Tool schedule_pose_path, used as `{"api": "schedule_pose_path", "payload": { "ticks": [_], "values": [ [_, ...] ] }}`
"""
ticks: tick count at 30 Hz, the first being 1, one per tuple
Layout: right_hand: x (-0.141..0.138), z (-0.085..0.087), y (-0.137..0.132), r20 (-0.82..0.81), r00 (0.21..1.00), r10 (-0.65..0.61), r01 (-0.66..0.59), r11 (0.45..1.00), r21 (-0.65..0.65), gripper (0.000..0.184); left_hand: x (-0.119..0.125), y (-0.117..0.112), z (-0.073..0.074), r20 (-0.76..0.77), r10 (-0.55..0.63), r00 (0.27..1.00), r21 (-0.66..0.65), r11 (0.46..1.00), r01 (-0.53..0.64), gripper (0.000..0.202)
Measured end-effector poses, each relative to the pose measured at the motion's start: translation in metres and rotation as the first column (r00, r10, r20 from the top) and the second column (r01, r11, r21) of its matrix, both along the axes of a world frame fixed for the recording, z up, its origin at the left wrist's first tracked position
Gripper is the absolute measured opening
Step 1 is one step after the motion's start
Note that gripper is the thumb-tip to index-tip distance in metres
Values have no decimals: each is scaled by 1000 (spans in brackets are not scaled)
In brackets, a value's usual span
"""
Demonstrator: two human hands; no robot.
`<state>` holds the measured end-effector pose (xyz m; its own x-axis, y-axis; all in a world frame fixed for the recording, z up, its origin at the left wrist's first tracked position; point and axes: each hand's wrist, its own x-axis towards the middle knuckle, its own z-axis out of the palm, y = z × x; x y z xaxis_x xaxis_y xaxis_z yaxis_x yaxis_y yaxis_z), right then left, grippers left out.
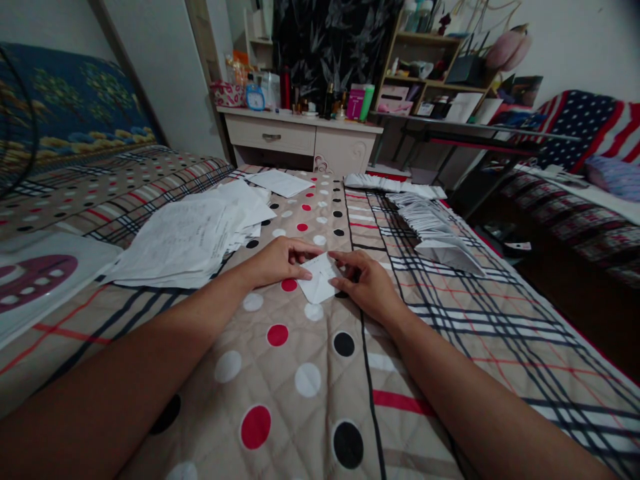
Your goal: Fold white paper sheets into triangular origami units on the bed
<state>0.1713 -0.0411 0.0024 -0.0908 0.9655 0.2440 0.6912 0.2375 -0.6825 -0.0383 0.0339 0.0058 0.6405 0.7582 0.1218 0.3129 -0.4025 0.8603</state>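
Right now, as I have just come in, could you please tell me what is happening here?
A person's left hand and right hand hold a small folded white paper between them, over a patterned quilt. A loose pile of larger sheets lies to the left; a row of closely packed white papers lies farther off to the right.

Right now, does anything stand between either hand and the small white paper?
Nothing visible does: the left hand and right hand both hold the small white paper. The pile of sheets lies to the left, the folded papers to the right.
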Motion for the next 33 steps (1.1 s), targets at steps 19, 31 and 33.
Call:
{"api": "schedule_pose_path", "payload": {
  "ticks": [19,31,33],
  "values": [
    [-4,3,2,41,996,-83,87,990,-109,23,1,3,-3,-112,-11,994,103,994,23,29],
    [2,-7,1,-47,998,41,-44,997,-56,11,-1,-4,5,-90,-58,994,64,996,64,15],
    [3,-9,1,-74,995,66,-70,996,-50,12,-8,-1,6,-114,-76,991,-6,997,76,16]
  ]
}}
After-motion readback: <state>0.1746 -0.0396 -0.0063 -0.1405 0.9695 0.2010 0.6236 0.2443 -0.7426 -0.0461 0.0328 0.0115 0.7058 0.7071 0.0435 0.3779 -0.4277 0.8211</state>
